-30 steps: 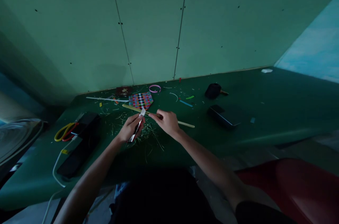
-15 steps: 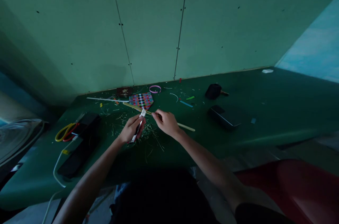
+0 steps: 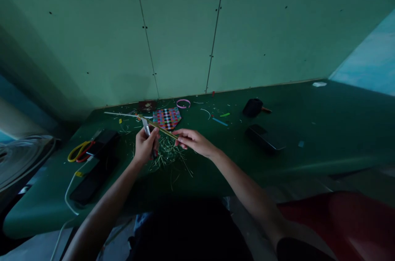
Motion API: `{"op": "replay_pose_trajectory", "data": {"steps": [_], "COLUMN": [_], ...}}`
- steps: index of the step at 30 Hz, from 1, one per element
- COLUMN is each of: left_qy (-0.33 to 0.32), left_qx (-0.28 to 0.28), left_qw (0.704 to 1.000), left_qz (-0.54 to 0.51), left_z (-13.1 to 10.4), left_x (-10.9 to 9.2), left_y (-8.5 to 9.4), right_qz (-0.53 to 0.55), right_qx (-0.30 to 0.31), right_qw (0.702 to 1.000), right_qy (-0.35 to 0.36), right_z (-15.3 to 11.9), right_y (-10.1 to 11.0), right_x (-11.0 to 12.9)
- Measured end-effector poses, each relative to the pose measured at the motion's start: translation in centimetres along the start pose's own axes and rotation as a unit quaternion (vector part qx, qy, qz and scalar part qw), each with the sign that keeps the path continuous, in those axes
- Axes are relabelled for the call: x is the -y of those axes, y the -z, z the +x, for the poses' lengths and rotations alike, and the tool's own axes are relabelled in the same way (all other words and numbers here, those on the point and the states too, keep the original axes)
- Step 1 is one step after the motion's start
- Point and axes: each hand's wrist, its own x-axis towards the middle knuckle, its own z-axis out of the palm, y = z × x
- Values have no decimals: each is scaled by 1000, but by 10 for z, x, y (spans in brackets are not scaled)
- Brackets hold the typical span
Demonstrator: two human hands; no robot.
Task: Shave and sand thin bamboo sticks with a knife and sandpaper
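Note:
My left hand [image 3: 145, 144] is wrapped round a utility knife [image 3: 146, 128], its pale end pointing up and away from me. A thin yellowish strip [image 3: 165, 131] slants from beside the knife down to my right hand [image 3: 195, 142], whose fingers pinch its near end. Just beyond the strip lies a woven multicoloured piece [image 3: 167, 118] of checked strips. Thin shavings [image 3: 169, 152] are heaped on the green table [image 3: 308, 129] below the hands.
Scissors with yellow and red handles [image 3: 77, 152], dark cases and a white cable [image 3: 66, 195] are at the left. A pink ring [image 3: 183, 103] and scraps lie near the wall. To the right sit a black pouch [image 3: 252, 107] and a dark box [image 3: 265, 137].
My right hand has moved slightly right and lower, with its fingers more extended. The strip no longer sticks out to the right of it. My left hand and the knife have shifted left and tilted.

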Motion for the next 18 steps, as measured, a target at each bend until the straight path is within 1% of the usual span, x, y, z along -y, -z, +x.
{"op": "replay_pose_trajectory", "data": {"steps": [6, 9, 12, 15, 17, 18], "left_qy": [9, 16, 14, 2, 10, 22], "left_qx": [-39, -76, -116, -150, -149, -135], "left_qw": [998, 994, 987, 981, 982, 985], "left_qz": [-52, -78, -113, -125, -113, -102], "left_z": [7, 12, 19, 24, 24, 23], "left_x": [-3, -7, -12, -16, -17, -16], "left_y": [4, 10, 19, 28, 30, 29], "right_qz": [-1, -15, -25, 8, 58, 86], "right_qx": [32, 35, 17, -17, -50, -65], "right_qw": [999, 999, 999, 999, 997, 994], "right_qy": [-21, -32, -33, -37, -32, -26], "right_z": [-5, -7, -8, -7, -5, -3], "right_y": [0, 2, 5, 7, 8, 9], "right_x": [3, 3, 2, 0, -3, -5]}}
